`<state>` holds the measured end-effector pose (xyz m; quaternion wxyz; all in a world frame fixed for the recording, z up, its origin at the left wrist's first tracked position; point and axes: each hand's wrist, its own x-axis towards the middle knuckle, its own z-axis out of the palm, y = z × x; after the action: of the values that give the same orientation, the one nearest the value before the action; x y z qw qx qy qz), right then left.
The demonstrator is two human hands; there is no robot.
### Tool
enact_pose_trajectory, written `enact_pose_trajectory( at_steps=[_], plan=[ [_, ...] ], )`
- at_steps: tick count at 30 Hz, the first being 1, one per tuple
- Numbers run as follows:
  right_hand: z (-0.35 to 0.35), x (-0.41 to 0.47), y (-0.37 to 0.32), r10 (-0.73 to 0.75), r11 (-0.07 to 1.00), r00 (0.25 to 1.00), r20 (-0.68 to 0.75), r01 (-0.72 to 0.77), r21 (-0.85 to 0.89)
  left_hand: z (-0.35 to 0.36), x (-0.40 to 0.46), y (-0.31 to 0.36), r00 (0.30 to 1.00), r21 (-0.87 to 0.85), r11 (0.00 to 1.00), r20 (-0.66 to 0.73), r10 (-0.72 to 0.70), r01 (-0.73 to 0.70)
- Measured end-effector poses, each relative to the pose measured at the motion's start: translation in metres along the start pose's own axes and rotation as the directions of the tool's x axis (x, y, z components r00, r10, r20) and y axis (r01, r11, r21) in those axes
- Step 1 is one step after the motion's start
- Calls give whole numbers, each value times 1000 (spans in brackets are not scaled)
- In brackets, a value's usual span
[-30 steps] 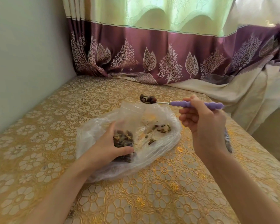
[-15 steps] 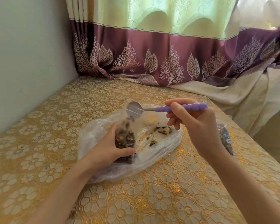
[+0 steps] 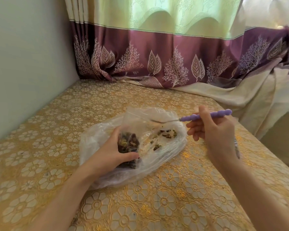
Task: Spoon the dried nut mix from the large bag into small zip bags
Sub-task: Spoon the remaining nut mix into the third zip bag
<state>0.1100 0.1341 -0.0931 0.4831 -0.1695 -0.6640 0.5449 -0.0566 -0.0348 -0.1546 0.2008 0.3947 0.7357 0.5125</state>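
The left hand (image 3: 113,151) curls round the small zip bag (image 3: 128,144) (upright inside the large bag (image 3: 165,157)), while the right hand (image 3: 212,132) pinches the spoon (image 3: 205,116) above.

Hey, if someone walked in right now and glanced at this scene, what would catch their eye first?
Probably the purple-handled spoon, held in the right hand above the large clear bag in the middle of the gold floral tablecloth. Next, the left hand gripping a small zip bag dark with nut mix, set in the large bag. Behind it all hangs a purple curtain with leaf and tree prints.
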Motion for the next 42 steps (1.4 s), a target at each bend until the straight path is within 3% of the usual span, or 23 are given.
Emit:
enact_pose_trajectory(
  at_steps=[4, 13, 33, 42],
  plan=[
    [-5, -13, 12, -10, 997, 1000, -27, 8, -80, 0, 0, 0, 1000, -16, 1000, 7, 0, 0],
    [-2, -40, 23, 146, 989, 987, 65, -147, 15, 0, 0, -1, 1000, 13, 1000, -6, -2, 2],
    [-13, -26, 51, 162, 979, 971, -173, -181, -98, 1, 0, -1, 1000, 29, 999, -5, 14, -14],
    [-9, -11, 57, 74, 964, 953, -292, -144, -224, 1, 1, -2, 1000, 20, 1000, -8, 12, -11]
  ],
)
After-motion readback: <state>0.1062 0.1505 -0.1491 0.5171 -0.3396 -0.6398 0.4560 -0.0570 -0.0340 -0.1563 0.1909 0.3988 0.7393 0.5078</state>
